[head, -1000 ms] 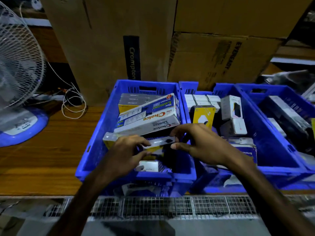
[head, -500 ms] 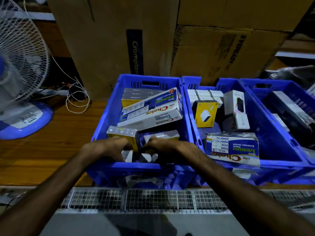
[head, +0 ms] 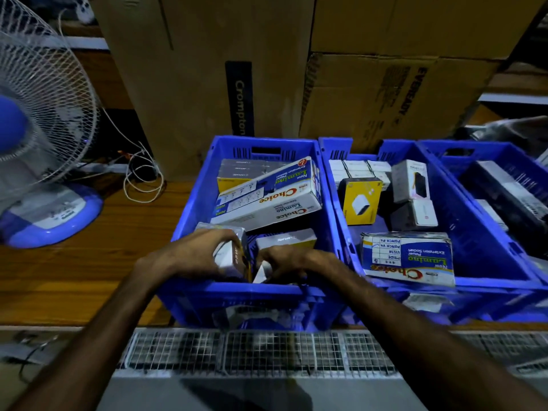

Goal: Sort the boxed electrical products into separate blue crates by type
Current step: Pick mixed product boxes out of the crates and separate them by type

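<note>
Three blue crates stand side by side on the wooden table. Both my hands reach into the near end of the left crate [head: 189, 215]. My left hand [head: 189, 256] grips a small white box [head: 226, 255] by its top. My right hand [head: 289, 261] curls round another small white box [head: 262, 271] low in the crate. Behind them lie two long Choice extension socket boxes [head: 267, 200] and a grey-yellow box [head: 284, 238]. The middle crate [head: 489, 232] holds a third Choice box [head: 407, 259], a yellow adapter box [head: 360, 203] and small white boxes [head: 410, 180].
The right crate [head: 525, 161] holds dark long boxes. Large cardboard cartons [head: 385, 93] stand behind the crates. A table fan [head: 38, 137] with a coiled white cord [head: 142, 179] stands at the left. A wire mesh shelf [head: 267, 351] runs along the table's near edge.
My hands have dropped from holding one box above the left crate down into its near end. The left hand now tilts a small white box upward.
</note>
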`<action>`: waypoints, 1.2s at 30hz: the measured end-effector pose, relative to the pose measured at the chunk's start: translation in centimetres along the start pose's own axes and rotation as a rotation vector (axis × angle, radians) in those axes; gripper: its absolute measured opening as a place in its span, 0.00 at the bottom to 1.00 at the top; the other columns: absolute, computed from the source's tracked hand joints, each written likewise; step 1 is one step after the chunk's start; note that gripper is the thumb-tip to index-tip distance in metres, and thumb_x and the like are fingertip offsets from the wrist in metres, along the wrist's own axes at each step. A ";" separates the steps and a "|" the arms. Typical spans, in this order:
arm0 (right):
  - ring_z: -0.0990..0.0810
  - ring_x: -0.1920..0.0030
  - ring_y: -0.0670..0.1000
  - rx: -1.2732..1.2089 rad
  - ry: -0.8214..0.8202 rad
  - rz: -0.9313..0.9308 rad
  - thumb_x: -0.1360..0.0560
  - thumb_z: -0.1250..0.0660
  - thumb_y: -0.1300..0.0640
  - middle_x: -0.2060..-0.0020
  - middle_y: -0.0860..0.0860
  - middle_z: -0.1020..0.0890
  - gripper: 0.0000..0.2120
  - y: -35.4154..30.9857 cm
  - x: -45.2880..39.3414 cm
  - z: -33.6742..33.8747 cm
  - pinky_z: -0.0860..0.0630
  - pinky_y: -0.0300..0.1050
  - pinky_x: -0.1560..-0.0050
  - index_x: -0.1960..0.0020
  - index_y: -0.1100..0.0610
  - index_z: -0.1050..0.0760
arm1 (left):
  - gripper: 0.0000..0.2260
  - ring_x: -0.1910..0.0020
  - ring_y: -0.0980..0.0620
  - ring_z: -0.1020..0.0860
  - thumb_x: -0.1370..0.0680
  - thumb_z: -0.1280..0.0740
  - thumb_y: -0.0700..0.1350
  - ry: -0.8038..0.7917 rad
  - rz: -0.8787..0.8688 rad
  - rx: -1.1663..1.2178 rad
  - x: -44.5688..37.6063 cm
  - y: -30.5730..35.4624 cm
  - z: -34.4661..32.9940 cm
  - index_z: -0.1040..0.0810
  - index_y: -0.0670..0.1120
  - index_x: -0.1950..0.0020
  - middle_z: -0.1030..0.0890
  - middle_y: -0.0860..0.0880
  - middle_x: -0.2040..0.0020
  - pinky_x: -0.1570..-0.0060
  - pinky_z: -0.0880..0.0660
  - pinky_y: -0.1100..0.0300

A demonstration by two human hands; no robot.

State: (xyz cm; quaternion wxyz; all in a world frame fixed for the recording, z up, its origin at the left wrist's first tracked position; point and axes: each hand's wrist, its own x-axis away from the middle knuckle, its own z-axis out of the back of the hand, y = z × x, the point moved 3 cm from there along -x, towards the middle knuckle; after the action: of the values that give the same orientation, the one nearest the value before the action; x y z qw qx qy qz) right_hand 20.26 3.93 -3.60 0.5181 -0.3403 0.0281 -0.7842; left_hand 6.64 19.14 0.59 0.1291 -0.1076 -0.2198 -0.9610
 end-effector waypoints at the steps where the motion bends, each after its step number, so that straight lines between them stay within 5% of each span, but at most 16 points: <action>1: 0.22 0.70 0.46 0.010 0.039 0.016 0.22 0.29 0.51 0.53 0.53 0.20 0.14 0.2 0.2 0.0 0.31 0.34 0.74 0.39 0.51 0.26 | 0.32 0.38 0.56 0.24 0.38 0.29 0.70 0.029 -0.015 0.009 0.6 0.5 0.8 0.25 0.61 0.36 0.20 0.59 0.39 0.38 0.25 0.55; 4: 0.19 0.52 0.53 -0.056 0.162 0.051 0.29 0.22 0.46 0.48 0.52 0.16 0.20 -0.3 3.0 2.3 0.23 0.43 0.55 0.41 0.48 0.24 | 0.29 0.42 0.56 0.22 0.32 0.23 0.56 0.135 -0.048 0.035 2.0 1.2 3.5 0.26 0.59 0.32 0.20 0.58 0.39 0.45 0.24 0.59; 6: 0.18 0.49 0.52 -0.170 0.235 0.090 0.28 0.22 0.44 0.46 0.50 0.17 0.21 -0.4 5.9 4.5 0.18 0.50 0.50 0.40 0.49 0.24 | 0.30 0.44 0.62 0.23 0.30 0.21 0.48 0.199 -0.064 0.100 2.9 1.7 5.5 0.26 0.59 0.31 0.21 0.58 0.39 0.49 0.25 0.66; 11: 0.16 0.54 0.44 -0.371 0.456 0.097 0.27 0.24 0.42 0.46 0.45 0.18 0.22 1.3 14.7 10.7 0.19 0.41 0.57 0.36 0.42 0.24 | 0.31 0.40 0.57 0.19 0.31 0.18 0.44 0.295 -0.188 0.328 3.2 5.2 9.9 0.24 0.62 0.32 0.19 0.58 0.38 0.42 0.19 0.50; 14: 0.16 0.50 0.50 -0.487 0.558 0.075 0.28 0.24 0.42 0.45 0.51 0.19 0.22 4.0 18.9 13.6 0.17 0.44 0.59 0.36 0.41 0.23 | 0.30 0.40 0.57 0.19 0.32 0.18 0.45 0.345 -0.297 0.413 1.5 9.8 11.2 0.22 0.58 0.32 0.18 0.57 0.40 0.43 0.18 0.55; 17: 0.17 0.57 0.53 -0.543 0.658 0.022 0.32 0.26 0.41 0.47 0.55 0.18 0.25 8.3 21.4 15.9 0.23 0.41 0.68 0.36 0.45 0.22 | 0.30 0.43 0.58 0.18 0.32 0.17 0.47 0.414 -0.366 0.466 -2.0 14.8 11.1 0.22 0.53 0.32 0.18 0.58 0.43 0.46 0.19 0.61; 22: 0.16 0.58 0.52 -0.457 0.790 -0.064 0.32 0.24 0.39 0.47 0.53 0.16 0.28 17.2 22.3 17.9 0.18 0.53 0.58 0.35 0.44 0.23 | 0.30 0.40 0.52 0.22 0.30 0.18 0.51 0.483 -0.383 0.282 -10.4 21.1 9.7 0.23 0.55 0.30 0.22 0.50 0.40 0.40 0.23 0.54; 26: 0.22 0.60 0.43 -0.248 0.824 -0.118 0.30 0.21 0.42 0.41 0.51 0.19 0.30 23.1 20.1 17.9 0.27 0.41 0.52 0.31 0.46 0.25 | 0.34 0.38 0.46 0.25 0.31 0.19 0.52 0.439 -0.329 0.090 -16.6 24.5 7.0 0.26 0.51 0.27 0.26 0.46 0.41 0.43 0.32 0.61; 32: 0.19 0.36 0.54 -0.126 0.664 -0.048 0.29 0.21 0.46 0.36 0.55 0.18 0.32 27.3 14.2 15.1 0.24 0.45 0.40 0.28 0.52 0.26 | 0.36 0.32 0.40 0.26 0.31 0.22 0.54 0.192 -0.109 -0.151 -22.3 25.2 1.4 0.29 0.49 0.25 0.26 0.41 0.34 0.34 0.27 0.48; 36: 0.17 0.42 0.52 -0.215 0.610 0.005 0.29 0.20 0.49 0.38 0.53 0.18 0.32 28.7 12.2 14.1 0.21 0.48 0.39 0.28 0.54 0.26 | 0.35 0.36 0.40 0.23 0.33 0.24 0.60 0.167 -0.065 -0.251 -22.9 25.3 -0.7 0.28 0.55 0.28 0.23 0.43 0.36 0.41 0.22 0.45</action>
State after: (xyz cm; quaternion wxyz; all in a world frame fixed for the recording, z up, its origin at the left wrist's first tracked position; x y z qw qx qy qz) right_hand 48.17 -15.12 1.95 0.4486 -0.1421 0.2656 -0.8414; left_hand 35.60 1.38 3.95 0.1013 -0.0355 -0.0900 -0.9901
